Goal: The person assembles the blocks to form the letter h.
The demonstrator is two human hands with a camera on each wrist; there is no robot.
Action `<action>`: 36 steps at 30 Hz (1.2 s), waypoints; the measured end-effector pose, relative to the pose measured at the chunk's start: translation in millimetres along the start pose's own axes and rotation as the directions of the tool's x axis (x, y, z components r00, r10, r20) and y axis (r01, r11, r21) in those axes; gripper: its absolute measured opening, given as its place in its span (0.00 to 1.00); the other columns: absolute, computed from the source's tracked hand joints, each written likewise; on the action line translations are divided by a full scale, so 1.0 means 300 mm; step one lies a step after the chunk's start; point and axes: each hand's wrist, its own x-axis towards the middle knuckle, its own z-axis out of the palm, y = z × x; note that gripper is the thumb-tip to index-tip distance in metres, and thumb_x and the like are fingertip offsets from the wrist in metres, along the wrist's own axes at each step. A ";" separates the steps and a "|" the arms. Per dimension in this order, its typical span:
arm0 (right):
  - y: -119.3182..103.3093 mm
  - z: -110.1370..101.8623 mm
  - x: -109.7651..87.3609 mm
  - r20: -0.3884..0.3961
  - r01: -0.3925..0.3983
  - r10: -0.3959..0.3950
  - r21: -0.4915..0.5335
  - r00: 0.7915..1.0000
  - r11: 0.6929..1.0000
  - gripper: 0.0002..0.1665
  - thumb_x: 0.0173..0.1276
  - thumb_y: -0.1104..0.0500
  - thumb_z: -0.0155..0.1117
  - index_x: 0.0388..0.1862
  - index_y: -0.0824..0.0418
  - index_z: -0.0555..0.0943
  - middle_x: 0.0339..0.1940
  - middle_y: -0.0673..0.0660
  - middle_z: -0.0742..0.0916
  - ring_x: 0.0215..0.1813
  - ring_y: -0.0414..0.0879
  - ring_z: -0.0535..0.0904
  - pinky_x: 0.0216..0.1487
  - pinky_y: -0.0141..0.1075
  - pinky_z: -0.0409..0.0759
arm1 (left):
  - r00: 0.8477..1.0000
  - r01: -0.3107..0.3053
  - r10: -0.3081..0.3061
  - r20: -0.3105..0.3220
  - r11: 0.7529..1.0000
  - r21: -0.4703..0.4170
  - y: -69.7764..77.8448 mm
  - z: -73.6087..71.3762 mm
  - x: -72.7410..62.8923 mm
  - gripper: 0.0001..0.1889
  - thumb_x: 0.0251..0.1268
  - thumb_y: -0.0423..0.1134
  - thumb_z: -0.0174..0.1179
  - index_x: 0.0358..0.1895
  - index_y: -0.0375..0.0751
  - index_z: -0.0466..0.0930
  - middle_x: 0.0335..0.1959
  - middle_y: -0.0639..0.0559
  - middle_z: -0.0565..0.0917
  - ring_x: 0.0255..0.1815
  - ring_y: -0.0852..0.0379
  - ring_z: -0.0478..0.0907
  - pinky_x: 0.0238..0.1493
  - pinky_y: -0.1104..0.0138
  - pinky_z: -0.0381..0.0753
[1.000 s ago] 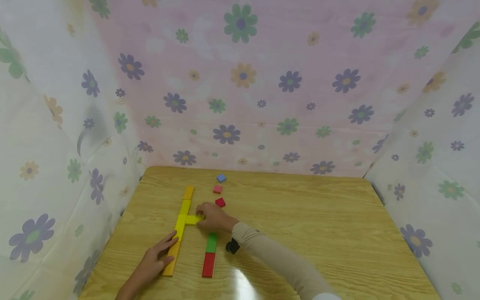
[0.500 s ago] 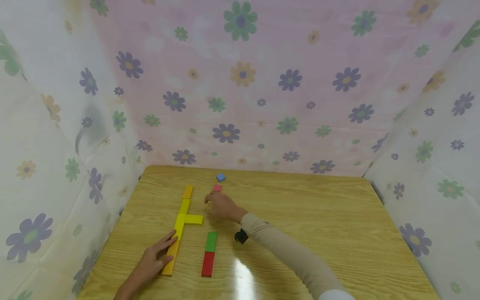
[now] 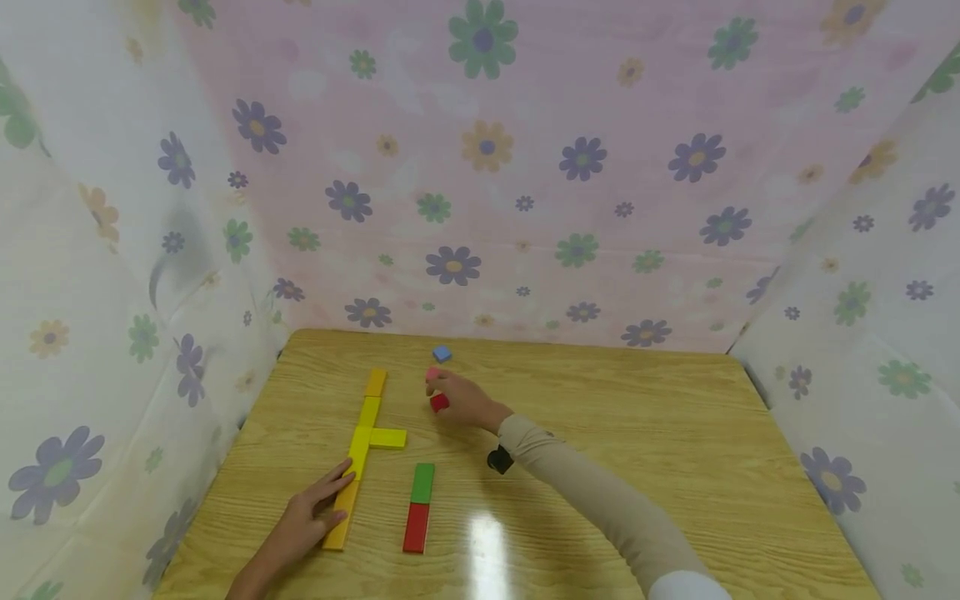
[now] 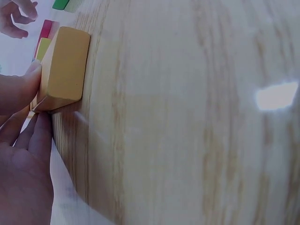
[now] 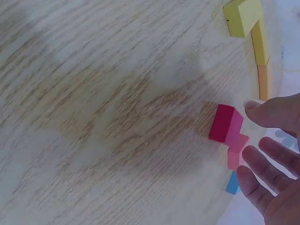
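Observation:
A row of flat blocks lies toward the table's left: an orange block (image 3: 376, 382) at the far end, then yellow blocks (image 3: 368, 412), then a long orange block (image 3: 335, 537) nearest me. One yellow block (image 3: 388, 438) juts out rightward from the row. My left hand (image 3: 303, 518) holds the near orange block, thumb on one side and fingers on the other in the left wrist view. Above a crimson block (image 3: 438, 403) hovers my right hand (image 3: 467, 402), its fingers spread around but apart from it in the right wrist view. A pink block (image 3: 432, 374) sits just beyond, partly covered.
A blue block (image 3: 442, 354) lies near the table's far edge. Right of the row, a green block (image 3: 423, 483) and a red block (image 3: 416, 527) lie end to end. Flowered cloth (image 3: 525, 225) closes off the back and both sides.
My right hand has let go of the jutting yellow block and moved away and to the right, to the crimson block. The left hand stays in place.

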 end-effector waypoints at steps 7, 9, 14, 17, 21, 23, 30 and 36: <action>0.027 0.021 0.004 -0.008 -0.010 0.010 -0.018 1.000 1.000 0.17 0.59 0.67 0.67 0.48 0.63 0.80 0.59 0.59 0.76 0.46 0.47 0.76 0.41 0.31 0.76 | 1.000 -0.007 0.008 -0.016 1.000 0.008 -0.010 0.003 0.001 0.28 0.59 0.29 0.63 0.65 0.39 0.71 0.71 0.48 0.63 0.70 0.46 0.57 0.57 0.82 0.61; 0.034 0.030 0.005 -0.020 -0.013 0.013 -0.024 1.000 1.000 0.16 0.58 0.67 0.67 0.47 0.63 0.80 0.57 0.59 0.77 0.47 0.48 0.76 0.41 0.31 0.76 | 1.000 -0.024 0.024 -0.018 1.000 0.007 -0.010 0.003 0.003 0.28 0.58 0.28 0.63 0.65 0.38 0.71 0.71 0.47 0.63 0.69 0.44 0.57 0.57 0.83 0.61; 0.050 0.053 0.007 -0.050 -0.021 0.018 -0.055 0.999 0.998 0.17 0.58 0.68 0.66 0.47 0.60 0.80 0.54 0.58 0.78 0.48 0.50 0.74 0.44 0.34 0.77 | 0.999 -0.042 0.042 -0.016 0.999 0.005 -0.006 0.004 0.008 0.29 0.57 0.27 0.63 0.64 0.35 0.71 0.71 0.45 0.63 0.69 0.43 0.57 0.56 0.84 0.60; 0.055 0.066 0.005 -0.064 -0.020 0.017 -0.049 0.998 0.999 0.16 0.58 0.69 0.66 0.46 0.60 0.80 0.51 0.58 0.80 0.47 0.50 0.74 0.44 0.35 0.76 | 1.000 -0.022 0.022 -0.012 1.000 0.002 -0.003 0.005 0.007 0.29 0.57 0.27 0.63 0.64 0.35 0.71 0.71 0.45 0.63 0.69 0.43 0.56 0.56 0.84 0.59; 0.058 0.081 0.003 -0.079 -0.013 0.011 -0.028 0.997 1.000 0.14 0.59 0.69 0.65 0.44 0.60 0.80 0.45 0.56 0.81 0.45 0.48 0.74 0.43 0.35 0.75 | 1.000 0.012 -0.013 -0.008 1.000 -0.012 0.000 0.003 0.003 0.28 0.58 0.27 0.63 0.65 0.36 0.71 0.71 0.46 0.62 0.70 0.44 0.56 0.56 0.83 0.60; 0.059 0.084 0.002 -0.088 -0.006 0.005 -0.018 0.996 1.000 0.13 0.59 0.70 0.64 0.42 0.60 0.80 0.42 0.54 0.81 0.43 0.47 0.74 0.42 0.34 0.75 | 1.000 0.019 -0.019 -0.007 1.000 -0.019 0.001 0.004 0.001 0.28 0.58 0.26 0.63 0.65 0.36 0.71 0.71 0.46 0.62 0.70 0.45 0.56 0.56 0.83 0.60; 0.054 0.082 -0.008 -0.091 -0.019 0.020 0.013 0.996 1.000 0.12 0.59 0.71 0.63 0.41 0.61 0.79 0.40 0.53 0.80 0.42 0.46 0.75 0.45 0.36 0.75 | 1.000 0.019 -0.019 -0.005 0.999 -0.029 0.002 0.005 0.000 0.28 0.58 0.27 0.62 0.65 0.37 0.71 0.71 0.46 0.62 0.70 0.45 0.55 0.56 0.82 0.62; 0.063 0.082 -0.012 -0.102 -0.017 0.021 0.040 0.995 0.999 0.12 0.58 0.71 0.63 0.40 0.61 0.79 0.39 0.53 0.81 0.41 0.45 0.75 0.45 0.36 0.75 | 1.000 0.028 -0.028 -0.009 0.999 -0.017 0.007 0.007 -0.001 0.28 0.58 0.27 0.63 0.65 0.36 0.71 0.71 0.47 0.63 0.70 0.45 0.56 0.57 0.82 0.62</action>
